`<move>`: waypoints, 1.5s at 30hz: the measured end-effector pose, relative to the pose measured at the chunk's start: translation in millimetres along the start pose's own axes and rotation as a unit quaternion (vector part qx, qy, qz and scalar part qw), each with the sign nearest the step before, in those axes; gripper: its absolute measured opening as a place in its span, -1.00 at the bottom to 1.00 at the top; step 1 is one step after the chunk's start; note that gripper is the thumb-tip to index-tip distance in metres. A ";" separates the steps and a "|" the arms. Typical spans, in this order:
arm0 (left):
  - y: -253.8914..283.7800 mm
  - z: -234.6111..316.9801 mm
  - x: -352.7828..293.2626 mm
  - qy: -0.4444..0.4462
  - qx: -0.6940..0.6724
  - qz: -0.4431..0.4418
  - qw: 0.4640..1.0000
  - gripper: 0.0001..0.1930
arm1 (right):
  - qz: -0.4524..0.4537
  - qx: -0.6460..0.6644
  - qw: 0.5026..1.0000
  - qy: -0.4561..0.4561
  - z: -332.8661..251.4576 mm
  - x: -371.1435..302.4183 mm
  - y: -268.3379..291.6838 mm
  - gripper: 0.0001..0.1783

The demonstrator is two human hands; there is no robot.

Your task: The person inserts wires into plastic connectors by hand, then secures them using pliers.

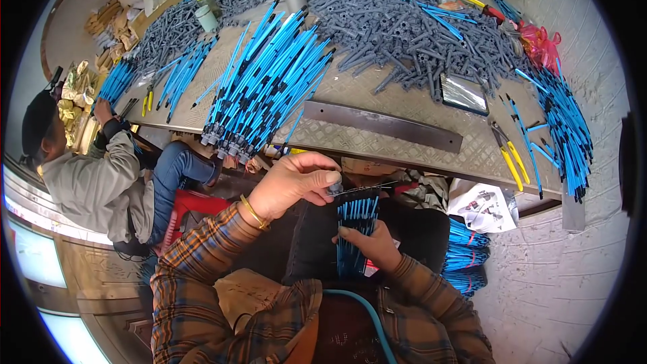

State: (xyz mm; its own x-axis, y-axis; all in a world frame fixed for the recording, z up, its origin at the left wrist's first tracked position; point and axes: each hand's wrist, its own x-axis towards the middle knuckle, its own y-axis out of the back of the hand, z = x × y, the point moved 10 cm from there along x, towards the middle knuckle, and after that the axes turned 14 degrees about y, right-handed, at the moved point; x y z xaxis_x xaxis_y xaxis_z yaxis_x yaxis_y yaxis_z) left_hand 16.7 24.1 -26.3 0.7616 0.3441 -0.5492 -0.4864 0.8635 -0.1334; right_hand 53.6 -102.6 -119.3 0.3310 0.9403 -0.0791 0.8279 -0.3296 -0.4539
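Observation:
My left hand, with a gold-coloured bangle at its wrist, is pinched closed on a small grey plastic piece. Its exact kind is partly hidden by my fingers. Below and to the right, over my lap, my right hand is wrapped round a bundle of thin blue rods with black ends. Thin wire-like tips stick out to the right near the bundle's top. On the table edge ahead lies a large pile of similar blue rods with grey fittings at their near ends.
Grey tubes are heaped across the patterned table. A flat metal bar lies near its edge, with yellow-handled pliers to the right. More bundled blue rods are beside my right leg. A co-worker sits at left.

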 end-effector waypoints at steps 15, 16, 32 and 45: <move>-6.1 12.8 -4.1 -0.035 0.035 0.027 0.998 -0.75 | 0.000 -0.031 0.999 -0.012 1.7 -0.8 5.5 -0.78; -6.7 12.7 -4.1 -0.034 0.036 0.026 0.998 -0.75 | 0.000 -0.026 1.000 -0.012 2.5 -0.5 5.6 -0.78; -23.5 16.3 -10.0 -0.134 0.117 0.015 0.984 -0.64 | 0.027 -0.046 0.998 0.040 -0.1 0.6 6.7 -0.79; -34.9 7.3 -11.3 -0.130 0.064 -0.073 0.987 -0.66 | -0.001 -0.044 0.999 0.028 -5.0 0.0 7.4 -0.65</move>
State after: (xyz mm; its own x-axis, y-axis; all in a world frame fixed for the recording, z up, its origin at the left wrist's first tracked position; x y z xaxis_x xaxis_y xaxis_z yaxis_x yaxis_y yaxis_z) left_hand 28.2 -7.2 -9.5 0.9117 0.2813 -0.2995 -0.3182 0.9445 -0.0816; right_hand 62.0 -105.4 -118.2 0.3522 0.9355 -0.0272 0.8642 -0.3363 -0.3744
